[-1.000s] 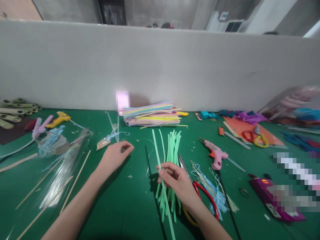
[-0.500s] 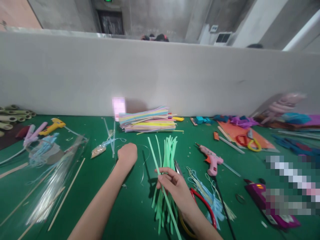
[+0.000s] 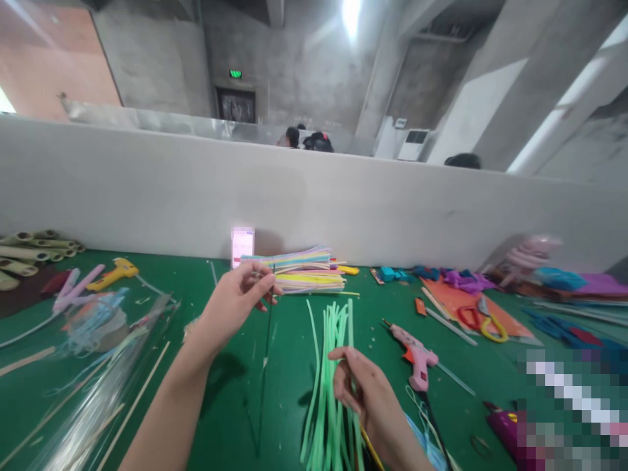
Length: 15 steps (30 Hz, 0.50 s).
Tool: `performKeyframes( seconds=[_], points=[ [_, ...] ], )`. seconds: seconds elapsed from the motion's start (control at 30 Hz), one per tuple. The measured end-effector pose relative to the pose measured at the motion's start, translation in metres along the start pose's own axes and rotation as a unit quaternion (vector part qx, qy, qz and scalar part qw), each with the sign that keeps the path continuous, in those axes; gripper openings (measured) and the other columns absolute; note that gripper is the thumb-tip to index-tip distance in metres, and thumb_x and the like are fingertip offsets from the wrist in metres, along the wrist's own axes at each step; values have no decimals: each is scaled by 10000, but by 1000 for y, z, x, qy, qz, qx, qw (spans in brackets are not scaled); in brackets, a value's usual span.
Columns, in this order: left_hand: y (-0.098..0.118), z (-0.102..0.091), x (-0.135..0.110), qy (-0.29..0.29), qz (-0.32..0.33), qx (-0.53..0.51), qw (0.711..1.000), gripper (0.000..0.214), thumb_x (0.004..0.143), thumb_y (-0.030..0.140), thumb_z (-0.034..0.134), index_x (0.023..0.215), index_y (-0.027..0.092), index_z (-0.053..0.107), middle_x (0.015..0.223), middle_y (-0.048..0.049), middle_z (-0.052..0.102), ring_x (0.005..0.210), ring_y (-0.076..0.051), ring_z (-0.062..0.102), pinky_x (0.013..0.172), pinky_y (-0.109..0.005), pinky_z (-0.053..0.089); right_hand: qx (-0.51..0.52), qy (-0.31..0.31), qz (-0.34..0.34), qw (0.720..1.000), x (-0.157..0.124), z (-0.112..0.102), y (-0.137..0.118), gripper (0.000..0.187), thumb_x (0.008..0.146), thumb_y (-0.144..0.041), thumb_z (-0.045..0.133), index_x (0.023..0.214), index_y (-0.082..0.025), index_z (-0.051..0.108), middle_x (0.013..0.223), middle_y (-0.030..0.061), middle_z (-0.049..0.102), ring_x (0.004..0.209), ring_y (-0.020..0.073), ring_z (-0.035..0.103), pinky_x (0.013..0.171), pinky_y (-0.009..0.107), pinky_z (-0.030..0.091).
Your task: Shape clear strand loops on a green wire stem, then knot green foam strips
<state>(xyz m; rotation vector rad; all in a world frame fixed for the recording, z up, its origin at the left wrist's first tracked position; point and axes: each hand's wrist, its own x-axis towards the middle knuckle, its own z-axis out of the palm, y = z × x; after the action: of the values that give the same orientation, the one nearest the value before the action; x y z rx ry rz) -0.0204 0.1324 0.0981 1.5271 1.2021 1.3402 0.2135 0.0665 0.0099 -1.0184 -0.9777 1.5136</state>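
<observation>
My left hand [image 3: 248, 291] is raised over the left middle of the table, its thumb and fingers pinched on a thin dark wire [image 3: 267, 347] that hangs down. Lower right, my right hand [image 3: 366, 392] is closed, its fingers curled round a green pipe cleaner [image 3: 350, 327]; the fingers cover part of it. Beneath and beside that hand lies a loose bundle of green pipe cleaners [image 3: 328, 366]. Behind them, a bundle of multicoloured pipe cleaners [image 3: 309, 282] rests near the partition, close to my left fingertips.
A lit phone [image 3: 243, 245] leans on the white partition [image 3: 343, 203]. On the right lie a pink glue gun [image 3: 417, 360], scissors [image 3: 483, 320] and an orange sheet [image 3: 446, 294]. To the left are a yellow glue gun [image 3: 115, 273], clear plastic wrap [image 3: 108, 386] and thin wooden sticks [image 3: 142, 399].
My left hand has risen from the table with the thin wire and turned its fingers rightward. My right hand has shifted right and down, and its pipe cleaner stands more upright. The view has tilted up.
</observation>
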Motion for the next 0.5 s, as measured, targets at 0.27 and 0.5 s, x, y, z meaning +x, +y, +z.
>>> performKeyframes(
  seconds=[0.27,0.5],
  points=[
    [10,-12,-14,-85,45,-189,977,159,822,343,742,730,249,653,736,-24,726,614,-183,699,530,-290,519,-74,-64,-76,992,-23,31,-68,733,941,-638,569,1527,-456,168,846,-17,694,413,55,173,450,256,142],
    [15,-9,-17,-123,57,-244,960,121,817,304,789,747,238,716,715,-13,738,569,-165,707,519,-276,534,4,-151,-88,985,-30,51,-109,719,777,-830,583,1370,-443,465,598,-54,576,384,60,189,382,236,113]
  ],
)
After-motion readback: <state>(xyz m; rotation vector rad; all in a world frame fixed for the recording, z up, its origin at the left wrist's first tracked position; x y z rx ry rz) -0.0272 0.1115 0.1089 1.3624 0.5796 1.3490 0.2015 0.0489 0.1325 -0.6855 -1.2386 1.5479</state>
